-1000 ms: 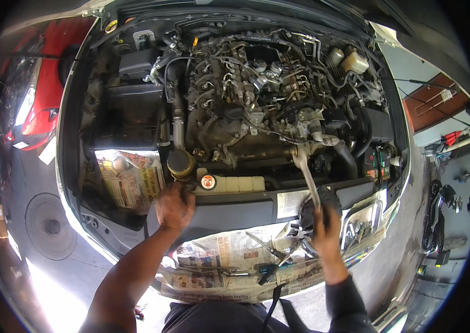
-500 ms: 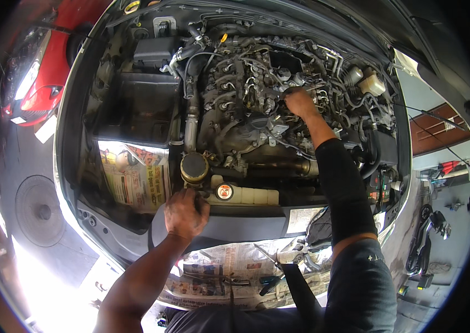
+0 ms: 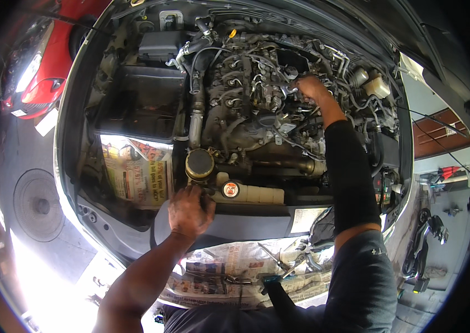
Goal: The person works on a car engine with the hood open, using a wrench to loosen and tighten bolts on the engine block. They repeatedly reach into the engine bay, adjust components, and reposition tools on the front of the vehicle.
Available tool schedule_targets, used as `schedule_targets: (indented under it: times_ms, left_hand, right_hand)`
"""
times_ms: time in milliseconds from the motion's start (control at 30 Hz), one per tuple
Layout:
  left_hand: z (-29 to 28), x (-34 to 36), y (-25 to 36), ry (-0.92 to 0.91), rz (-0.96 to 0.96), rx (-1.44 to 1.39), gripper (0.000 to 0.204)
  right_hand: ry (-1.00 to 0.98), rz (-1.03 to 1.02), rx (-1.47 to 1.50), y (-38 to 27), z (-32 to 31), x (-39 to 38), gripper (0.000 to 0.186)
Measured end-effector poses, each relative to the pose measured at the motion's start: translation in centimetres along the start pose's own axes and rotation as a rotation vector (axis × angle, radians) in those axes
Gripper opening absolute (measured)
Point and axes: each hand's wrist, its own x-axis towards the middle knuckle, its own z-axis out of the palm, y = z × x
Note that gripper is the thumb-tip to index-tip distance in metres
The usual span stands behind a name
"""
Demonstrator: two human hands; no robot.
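Observation:
My right hand point(image 3: 312, 89) reaches far into the engine point(image 3: 262, 105), its fingers closed among the metal pipes at the right of the injectors. A shiny metal piece point(image 3: 288, 90) shows beside the fingertips; whether they hold it I cannot tell. My left hand point(image 3: 191, 212) leans on the black front panel point(image 3: 246, 222), fingers bent forward over its far edge and apart from any tool. Just beyond its fingers are a round dark-topped cap point(image 3: 199, 164) and a pale plastic coolant tank point(image 3: 262, 194) with an orange-and-white cap point(image 3: 230, 190).
Newspaper point(image 3: 218, 288) with several hand tools point(image 3: 274, 255) lies along the car's front. More newspaper point(image 3: 140, 175) fills a bay at left, below an open black box point(image 3: 143, 105). The raised hood point(image 3: 440, 39) is at upper right. A red car point(image 3: 46, 72) stands at left.
The view has shifted slightly. My right hand has moved a little farther into the engine and turned. My left hand stays on the front panel. A dark strap hanging by my body has swung left.

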Motion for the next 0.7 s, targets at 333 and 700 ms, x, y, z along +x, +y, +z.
schedule_targets:
  times_ms: [333, 700]
  left_hand:
    - [0.2, 0.0, -0.3, 0.004, 0.013, 0.028, 0.015]
    - [-0.3, 0.3, 0.2, 0.005, 0.052, -0.005, 0.015]
  right_hand:
    - [-0.057, 0.005, -0.241, -4.3, -3.7, 4.2, 0.033]
    - [0.739, 0.065, 0.954, -5.2, 1.7, 3.7, 0.058]
